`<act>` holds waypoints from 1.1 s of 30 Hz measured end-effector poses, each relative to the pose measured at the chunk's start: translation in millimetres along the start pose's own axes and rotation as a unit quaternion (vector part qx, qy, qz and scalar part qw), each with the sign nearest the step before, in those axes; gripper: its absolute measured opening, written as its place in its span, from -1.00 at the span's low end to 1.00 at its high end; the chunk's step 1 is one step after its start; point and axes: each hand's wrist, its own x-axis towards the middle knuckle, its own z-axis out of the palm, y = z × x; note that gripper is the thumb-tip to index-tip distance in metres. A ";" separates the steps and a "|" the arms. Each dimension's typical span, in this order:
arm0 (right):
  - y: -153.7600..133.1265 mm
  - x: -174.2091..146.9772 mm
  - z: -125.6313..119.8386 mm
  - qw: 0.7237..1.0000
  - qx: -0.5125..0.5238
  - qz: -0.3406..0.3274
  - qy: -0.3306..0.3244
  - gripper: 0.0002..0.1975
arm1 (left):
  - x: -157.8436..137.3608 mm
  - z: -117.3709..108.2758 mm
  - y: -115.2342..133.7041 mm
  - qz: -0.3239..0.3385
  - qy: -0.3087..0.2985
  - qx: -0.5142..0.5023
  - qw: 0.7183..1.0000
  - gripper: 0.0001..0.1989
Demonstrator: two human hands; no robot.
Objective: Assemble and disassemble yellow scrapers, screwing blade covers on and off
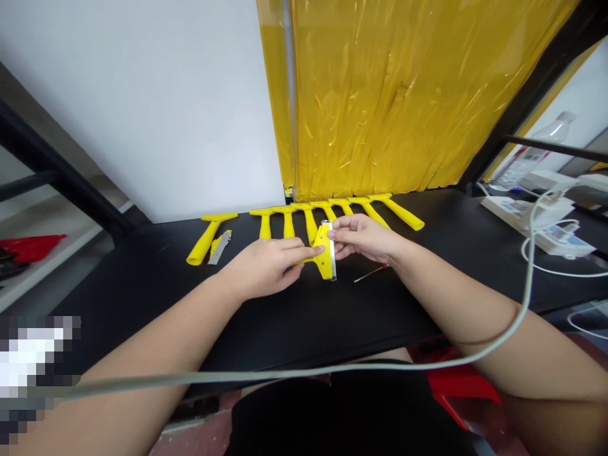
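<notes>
Scraper (325,261) held above the middle of the black table (266,332), head towards the right, its handle running left into the left hand.

Surroundings: row of yellow handles (289,225) along the far edge, cross-ends far, grips pointing near; some lower ends are hidden behind the hands. One separate handle (204,243) lies left of the row, with a grey-and-yellow piece (220,248) just beside it on the right. Screwdriver (372,273) on the table, just near of the right hand, its far end partly covered by the wrist. White boxes (515,212) with leads at far right; bottle (536,149) beyond them. White panel (190,107) far left, yellow sheeting (370,95) far right. Pale cable (266,376) runs across the near side, in front of both forearms, clear of the scraper.

Grip: left hand (266,266) closed around the scraper's handle, a finger laid along the head. Right hand (361,237) pinches the head's metal edge between thumb and fingers.
</notes>
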 end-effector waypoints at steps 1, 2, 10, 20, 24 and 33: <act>-0.2 -0.4 0.6 1.000 -0.005 0.001 -0.002 -0.65 | 0.0 0.0 -0.1 0.002 0.000 0.004 1.000 -0.53; -0.3 -0.8 1.0 1.000 -0.009 0.002 -0.004 -0.65 | 0.1 0.0 0.0 0.004 -0.001 0.008 1.000 -0.53; -1.2 -3.9 2.4 1.000 -0.023 -0.013 -0.009 -0.64 | 0.0 -0.4 1.8 0.000 -0.002 0.036 0.999 -0.55; 3.4 -0.4 2.7 0.999 -0.041 -0.013 -0.002 -0.62 | -0.6 1.8 -0.9 0.014 -0.007 0.063 0.998 -0.55; 3.0 -0.2 2.4 0.999 -0.037 -0.015 -0.001 -0.61 | -0.7 0.9 -0.7 0.016 -0.007 0.052 0.998 -0.50; 4.7 1.4 -0.8 1.000 -0.015 0.001 0.000 -0.68 | 0.2 3.0 -2.3 0.025 0.014 0.052 0.998 -0.60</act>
